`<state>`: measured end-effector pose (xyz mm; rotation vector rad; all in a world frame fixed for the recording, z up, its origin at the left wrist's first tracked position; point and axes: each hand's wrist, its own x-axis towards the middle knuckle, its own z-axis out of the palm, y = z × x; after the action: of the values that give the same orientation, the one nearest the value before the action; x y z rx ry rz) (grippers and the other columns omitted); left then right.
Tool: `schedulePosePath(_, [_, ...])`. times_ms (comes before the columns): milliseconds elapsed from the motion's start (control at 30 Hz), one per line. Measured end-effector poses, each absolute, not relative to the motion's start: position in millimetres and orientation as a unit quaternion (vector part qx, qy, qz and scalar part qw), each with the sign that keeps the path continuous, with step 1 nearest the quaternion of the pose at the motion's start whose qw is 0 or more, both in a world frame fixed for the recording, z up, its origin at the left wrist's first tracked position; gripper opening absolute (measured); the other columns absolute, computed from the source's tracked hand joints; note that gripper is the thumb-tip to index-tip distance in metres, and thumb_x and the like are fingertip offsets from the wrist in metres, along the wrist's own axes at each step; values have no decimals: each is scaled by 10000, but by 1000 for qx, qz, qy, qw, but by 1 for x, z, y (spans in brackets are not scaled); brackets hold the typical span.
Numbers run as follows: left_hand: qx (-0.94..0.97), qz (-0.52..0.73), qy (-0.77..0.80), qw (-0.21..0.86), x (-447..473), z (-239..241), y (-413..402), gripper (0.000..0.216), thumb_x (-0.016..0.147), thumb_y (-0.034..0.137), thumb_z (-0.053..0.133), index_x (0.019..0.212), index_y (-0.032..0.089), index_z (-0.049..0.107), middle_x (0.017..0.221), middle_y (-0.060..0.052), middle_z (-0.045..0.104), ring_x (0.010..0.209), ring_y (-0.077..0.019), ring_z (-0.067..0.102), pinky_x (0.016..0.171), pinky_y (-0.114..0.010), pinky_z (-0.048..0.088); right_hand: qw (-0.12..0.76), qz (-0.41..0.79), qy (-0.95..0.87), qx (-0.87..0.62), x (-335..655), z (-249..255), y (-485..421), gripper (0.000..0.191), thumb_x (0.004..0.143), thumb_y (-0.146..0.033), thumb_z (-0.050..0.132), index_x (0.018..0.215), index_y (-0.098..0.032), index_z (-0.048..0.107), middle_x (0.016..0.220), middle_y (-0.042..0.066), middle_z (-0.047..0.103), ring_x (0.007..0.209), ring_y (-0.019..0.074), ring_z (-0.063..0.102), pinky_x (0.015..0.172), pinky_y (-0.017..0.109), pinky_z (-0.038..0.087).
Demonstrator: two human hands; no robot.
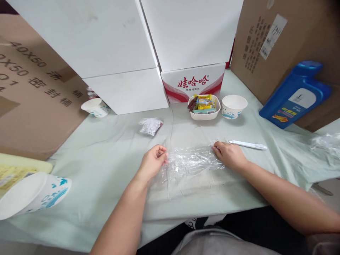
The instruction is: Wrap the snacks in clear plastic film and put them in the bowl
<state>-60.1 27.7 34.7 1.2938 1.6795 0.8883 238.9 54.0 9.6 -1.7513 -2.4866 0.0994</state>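
Note:
A clear plastic bag [192,161] lies crinkled on the pale green table cover [106,191], stretched between my two hands. My left hand [152,161] pinches its left end, fingers curled with the thumb against them. At the opposite end my right hand [230,154] is closed on the bag's edge, its fingertips turned inward and partly hidden. Just beyond the right hand rests a white utility knife [248,145]. A small clear packet [151,126] with silvery contents sits past my left hand.
A white bowl [204,115] of wrapped snacks and a paper cup [233,106] stand at the back. Large boxes, including a cardboard box [39,81] at left, wall the far side. A blue bottle [297,95] is right; another paper cup [37,194] is front left.

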Motion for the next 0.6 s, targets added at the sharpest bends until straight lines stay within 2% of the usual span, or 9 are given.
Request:
schedulePosePath(100, [491,383,671,401,-57,32,29,430,708,499,645,969,191,498,746,30,576,565,-130,633,545,-254,495,41,15,-824,-565,240,10,52,330,991,-337,316,954,-176,601,932,95,706,770,218,654,583,289,305])
schedulePosePath(200, [496,331,670,442,-53,30,28,577,692,538,676,1095,194,448,831,7,593,617,-145,648,592,-289,530,33,6,-826,-562,239,10,53,325,993,-329,309,954,-180,595,938,99,702,771,218,655,578,293,306])
schedulePosePath(267, [523,296,682,416,-51,28,27,626,641,506,732,1112,197,458,829,9,597,651,-150,636,613,-290,526,20,-6,-811,-584,240,10,55,313,993,-328,309,964,-184,585,924,101,702,757,223,657,566,298,301])
schedulePosePath(400, [581,258,700,325,-48,21,27,465,668,343,701,1081,219,525,754,31,604,676,-148,603,616,-260,480,-7,-20,-761,-648,246,13,61,271,988,-322,326,1002,-181,557,913,106,708,760,237,667,544,308,291])
schedulePosePath(500, [599,256,693,309,-48,19,27,410,687,265,644,1082,226,540,722,41,601,652,-141,595,636,-259,467,-6,-15,-751,-660,251,14,64,258,985,-334,344,1013,-183,551,928,103,710,777,239,668,548,307,297])
schedulePosePath(600, [599,271,683,317,-51,23,25,408,685,265,627,1082,226,544,728,41,599,645,-140,595,654,-263,467,26,-13,-760,-650,253,15,63,273,986,-351,345,993,-194,568,950,92,711,785,235,662,566,305,308])
